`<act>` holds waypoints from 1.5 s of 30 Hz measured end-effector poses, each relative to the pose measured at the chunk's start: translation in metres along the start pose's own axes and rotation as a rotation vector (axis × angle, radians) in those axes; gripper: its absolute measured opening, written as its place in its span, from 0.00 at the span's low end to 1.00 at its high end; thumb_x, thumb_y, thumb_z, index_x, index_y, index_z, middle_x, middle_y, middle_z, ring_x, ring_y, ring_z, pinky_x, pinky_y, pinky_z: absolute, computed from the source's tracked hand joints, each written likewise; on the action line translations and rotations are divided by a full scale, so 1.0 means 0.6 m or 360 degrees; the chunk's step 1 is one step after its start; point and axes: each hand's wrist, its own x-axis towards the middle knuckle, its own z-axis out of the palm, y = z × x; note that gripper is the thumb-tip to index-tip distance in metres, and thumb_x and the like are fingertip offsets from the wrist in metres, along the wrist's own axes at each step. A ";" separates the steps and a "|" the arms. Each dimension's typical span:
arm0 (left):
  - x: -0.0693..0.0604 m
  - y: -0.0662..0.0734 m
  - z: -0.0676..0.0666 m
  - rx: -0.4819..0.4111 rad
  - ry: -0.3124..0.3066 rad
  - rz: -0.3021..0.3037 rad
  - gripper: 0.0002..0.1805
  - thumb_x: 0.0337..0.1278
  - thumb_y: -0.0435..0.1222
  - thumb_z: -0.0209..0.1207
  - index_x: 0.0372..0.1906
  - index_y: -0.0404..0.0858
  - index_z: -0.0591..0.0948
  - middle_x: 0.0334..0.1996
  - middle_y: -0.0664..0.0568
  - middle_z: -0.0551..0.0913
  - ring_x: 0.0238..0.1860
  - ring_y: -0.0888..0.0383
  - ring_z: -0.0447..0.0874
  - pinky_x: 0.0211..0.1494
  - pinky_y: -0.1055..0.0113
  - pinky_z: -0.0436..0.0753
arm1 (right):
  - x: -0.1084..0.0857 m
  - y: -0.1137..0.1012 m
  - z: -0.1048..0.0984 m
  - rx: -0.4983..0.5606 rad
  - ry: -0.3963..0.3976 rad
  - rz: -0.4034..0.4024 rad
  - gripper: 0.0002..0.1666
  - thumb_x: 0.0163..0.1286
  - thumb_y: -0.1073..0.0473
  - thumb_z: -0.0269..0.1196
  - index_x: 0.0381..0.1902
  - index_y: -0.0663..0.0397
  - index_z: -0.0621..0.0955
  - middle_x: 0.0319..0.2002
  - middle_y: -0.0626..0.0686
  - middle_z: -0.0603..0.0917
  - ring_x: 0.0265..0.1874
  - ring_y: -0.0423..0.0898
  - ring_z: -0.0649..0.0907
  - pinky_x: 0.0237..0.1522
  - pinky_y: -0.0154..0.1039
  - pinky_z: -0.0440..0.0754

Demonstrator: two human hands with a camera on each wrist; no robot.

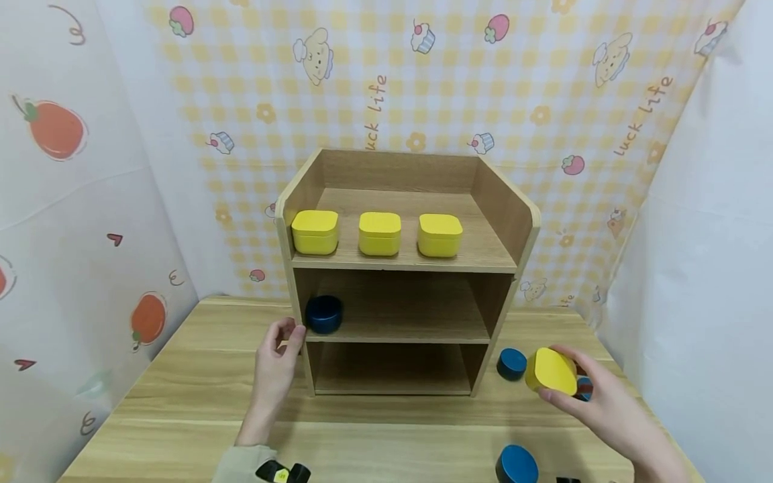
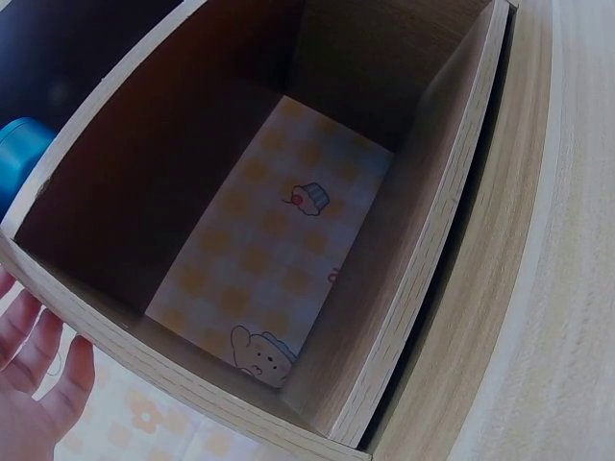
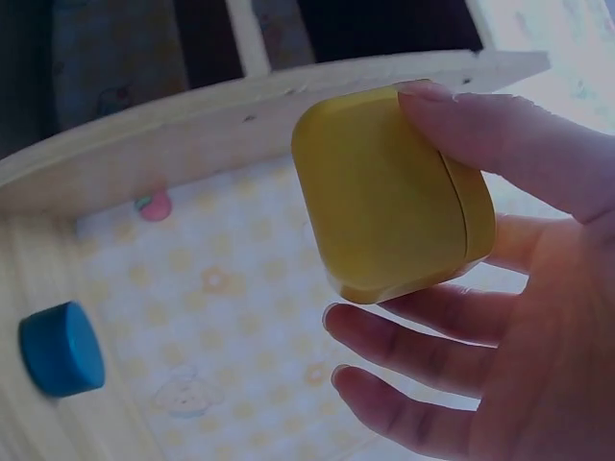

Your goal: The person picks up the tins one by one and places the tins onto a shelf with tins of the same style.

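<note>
My right hand grips a yellow rounded-square lidded box between thumb and fingers, to the right of the wooden shelf unit. In the right wrist view this yellow box is tilted, with the thumb across one edge. My left hand is at the shelf's left side panel, its fingers loosely bent and holding nothing; the left wrist view shows the fingers close by the panel's outer face. Three yellow boxes stand in a row on the top shelf. A dark blue round tin sits at the middle shelf's left end.
On the wooden table, one blue round tin stands right of the shelf and another blue tin is near the front. A further blue round thing is partly hidden behind my right hand. Patterned cloth hangs behind.
</note>
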 end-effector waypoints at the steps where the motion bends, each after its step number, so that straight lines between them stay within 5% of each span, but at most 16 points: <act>1: 0.002 -0.007 0.000 -0.0002 0.0001 -0.0008 0.15 0.70 0.32 0.55 0.52 0.25 0.73 0.42 0.47 0.74 0.42 0.65 0.72 0.43 0.78 0.73 | -0.001 -0.005 -0.002 -0.0028 0.0012 -0.0006 0.41 0.61 0.50 0.71 0.67 0.56 0.67 0.48 0.58 0.78 0.34 0.47 0.80 0.30 0.36 0.80; 7: 0.015 -0.050 -0.001 0.0003 0.0001 -0.0046 0.15 0.70 0.34 0.56 0.54 0.29 0.74 0.44 0.48 0.74 0.44 0.63 0.72 0.44 0.77 0.72 | -0.007 -0.030 -0.007 -0.0133 0.0102 -0.0074 0.40 0.60 0.47 0.72 0.66 0.51 0.69 0.51 0.56 0.78 0.37 0.47 0.80 0.34 0.35 0.80; 12: 0.016 -0.062 -0.001 -0.0038 0.0002 -0.0044 0.16 0.70 0.36 0.57 0.54 0.31 0.74 0.45 0.49 0.74 0.46 0.62 0.71 0.44 0.76 0.72 | -0.011 -0.047 -0.007 -0.0119 0.0178 -0.0168 0.38 0.60 0.49 0.72 0.65 0.49 0.70 0.49 0.53 0.79 0.34 0.42 0.80 0.33 0.34 0.80; 18: 0.014 -0.058 0.000 -0.0076 -0.0004 -0.0034 0.15 0.69 0.36 0.57 0.54 0.30 0.74 0.44 0.49 0.73 0.45 0.61 0.71 0.44 0.76 0.73 | -0.001 -0.072 -0.005 -0.0130 0.0283 -0.0364 0.38 0.56 0.54 0.75 0.63 0.48 0.73 0.46 0.47 0.80 0.34 0.38 0.77 0.34 0.32 0.78; 32: 0.020 -0.057 0.003 -0.0087 0.0010 -0.0005 0.14 0.69 0.34 0.57 0.52 0.29 0.74 0.42 0.49 0.73 0.44 0.62 0.72 0.43 0.76 0.73 | 0.056 -0.165 -0.047 -0.0303 0.0270 -0.0839 0.40 0.53 0.58 0.77 0.63 0.54 0.74 0.41 0.41 0.79 0.29 0.38 0.75 0.31 0.31 0.76; 45: 0.019 -0.059 0.000 -0.0071 0.0032 -0.0016 0.13 0.69 0.34 0.57 0.52 0.29 0.75 0.42 0.49 0.74 0.43 0.64 0.73 0.43 0.77 0.73 | 0.121 -0.216 -0.098 -0.0330 0.0142 -0.0910 0.38 0.61 0.57 0.72 0.67 0.52 0.70 0.38 0.43 0.78 0.27 0.39 0.78 0.28 0.33 0.78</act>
